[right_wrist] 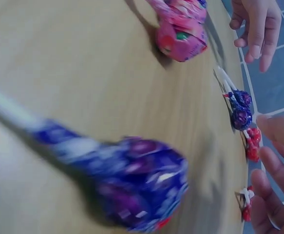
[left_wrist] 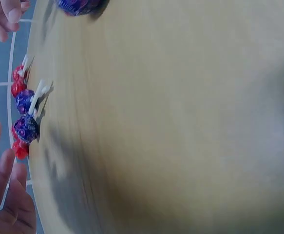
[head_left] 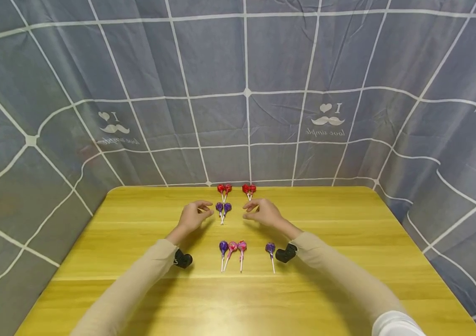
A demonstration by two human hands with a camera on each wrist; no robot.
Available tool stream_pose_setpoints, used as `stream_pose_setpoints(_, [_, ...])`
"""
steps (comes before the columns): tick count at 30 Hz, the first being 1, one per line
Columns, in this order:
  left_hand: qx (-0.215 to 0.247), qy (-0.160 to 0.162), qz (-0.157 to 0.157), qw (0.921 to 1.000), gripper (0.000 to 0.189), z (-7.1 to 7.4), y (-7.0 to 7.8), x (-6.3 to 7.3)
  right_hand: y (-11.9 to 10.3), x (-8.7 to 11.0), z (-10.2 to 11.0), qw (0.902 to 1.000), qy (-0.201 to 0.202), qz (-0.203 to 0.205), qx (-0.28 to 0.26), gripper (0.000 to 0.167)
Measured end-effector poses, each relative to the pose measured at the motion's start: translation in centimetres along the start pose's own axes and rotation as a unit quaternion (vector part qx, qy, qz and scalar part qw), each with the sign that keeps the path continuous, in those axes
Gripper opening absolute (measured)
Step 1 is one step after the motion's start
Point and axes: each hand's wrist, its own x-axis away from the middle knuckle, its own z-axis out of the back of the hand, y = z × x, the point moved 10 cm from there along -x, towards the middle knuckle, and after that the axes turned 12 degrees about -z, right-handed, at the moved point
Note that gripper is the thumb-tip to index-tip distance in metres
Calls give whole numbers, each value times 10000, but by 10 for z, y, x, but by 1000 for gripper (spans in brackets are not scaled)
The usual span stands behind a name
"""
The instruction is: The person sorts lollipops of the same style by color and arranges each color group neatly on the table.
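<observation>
My left hand (head_left: 195, 215) hovers over the table just left of two purple lollipops (head_left: 223, 207) whose sticks cross. Its fingers are loosely bent, with nothing between them. On the other side of that pair, my right hand (head_left: 265, 213) holds nothing either, fingers relaxed and pointing inward. Behind the purple pair lie two red lollipops (head_left: 224, 188); two more red lollipops (head_left: 249, 189) lie beyond my right fingertips. Nearer to me, a purple lollipop (head_left: 223, 248) sits beside two pink lollipops (head_left: 238, 246). Another purple lollipop (right_wrist: 142, 183) lies apart, near my right wrist.
The yellow wood-grain table (head_left: 145, 289) ends at a grey curtain (head_left: 217, 121) with white lines, which hangs behind it and along both sides. Dark wrist cameras (head_left: 286, 253) sit at both wrists, the right one close to the separate purple lollipop.
</observation>
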Motion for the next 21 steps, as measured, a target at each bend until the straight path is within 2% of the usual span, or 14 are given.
stream_pose_setpoints(5, [76, -111, -294, 9995, 29, -3, 10, 4, 0, 10, 5, 9998, -107, 188, -28, 29])
stream_pose_setpoints(14, [273, -382, -309, 9984, 25, -18, 18, 23, 14, 36, 9, 9988, -341, 323, -108, 29])
stream_pose_setpoints(21, [513, -788, -499, 9943, 24, -30, 26, 37, 33, 56, 12, 9975, -561, 358, -224, 32])
